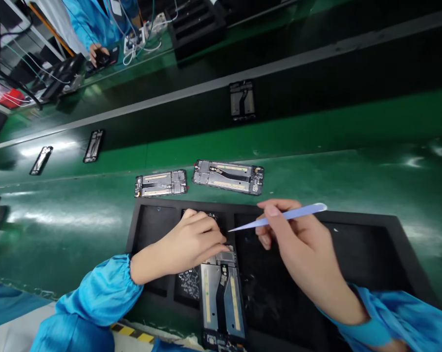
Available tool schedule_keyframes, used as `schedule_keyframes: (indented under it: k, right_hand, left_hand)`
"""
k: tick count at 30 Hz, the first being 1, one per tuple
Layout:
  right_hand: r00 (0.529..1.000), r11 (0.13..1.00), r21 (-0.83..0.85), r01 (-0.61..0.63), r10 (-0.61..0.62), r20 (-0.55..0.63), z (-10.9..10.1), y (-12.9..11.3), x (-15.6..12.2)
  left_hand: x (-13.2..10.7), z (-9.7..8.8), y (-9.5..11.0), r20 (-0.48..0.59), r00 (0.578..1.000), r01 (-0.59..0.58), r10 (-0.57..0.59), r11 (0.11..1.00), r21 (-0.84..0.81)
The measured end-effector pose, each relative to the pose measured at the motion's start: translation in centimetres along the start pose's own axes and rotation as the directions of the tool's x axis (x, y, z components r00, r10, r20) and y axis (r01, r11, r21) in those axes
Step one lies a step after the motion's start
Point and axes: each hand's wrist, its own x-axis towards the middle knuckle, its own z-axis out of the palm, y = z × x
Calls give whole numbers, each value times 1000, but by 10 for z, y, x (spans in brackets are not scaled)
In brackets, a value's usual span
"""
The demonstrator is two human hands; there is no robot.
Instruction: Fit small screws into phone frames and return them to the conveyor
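An opened phone body (223, 298) with a dark ribbon cable lies across the edge of a black foam tray. Over its upper end is my left hand (197, 239), fingers bent and drawn together; what they hold, if anything, is hidden. My right hand (301, 244) is closed around light purple tweezers (287, 215), whose tip points left, a little above the phone and near my left fingertips. Many tiny parts (189, 283) fill a tray compartment beside the phone, partly behind my left hand.
The black foam tray (386, 220) rests on a green mat (316, 176). Two opened phones (228, 177) lie behind it, and several more sit farther back. Across the bench, a person in blue (96, 24) has a hand on a dark object, near cables and black racks (195, 29).
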Motion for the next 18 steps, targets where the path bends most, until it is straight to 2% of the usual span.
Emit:
schedule_keyframes:
  k: [1, 3, 7, 12, 15, 18]
  right_hand:
    - [999, 998, -36, 51, -51, 12, -3, -6, 4]
    - [983, 974, -157, 162, -145, 113, -9, -16, 12]
    - [890, 874, -294, 388, -272, 365, -11, -17, 32]
    - [805, 772, -300, 560, -422, 417, -4, 2, 40]
    - [715, 672, -288, 682, -532, 454, -6, 8, 35]
    - [602, 517, -314, 796, -629, 491, -10, 10, 29]
  left_hand:
    - [0, 0, 0, -4, 1000, -2, 2, 1000, -12]
    - [-1, 3, 3, -20, 1000, 6, -6, 1000, -17]
    - [-7, 13, 10, -114, 993, 17, -12, 999, 41]
    - [-8, 13, 9, -109, 994, -26, 18, 997, -69]
    - [-7, 10, 5, -120, 990, -74, 70, 997, -28]
    - [-9, 12, 5, -171, 975, -127, 140, 988, 84]
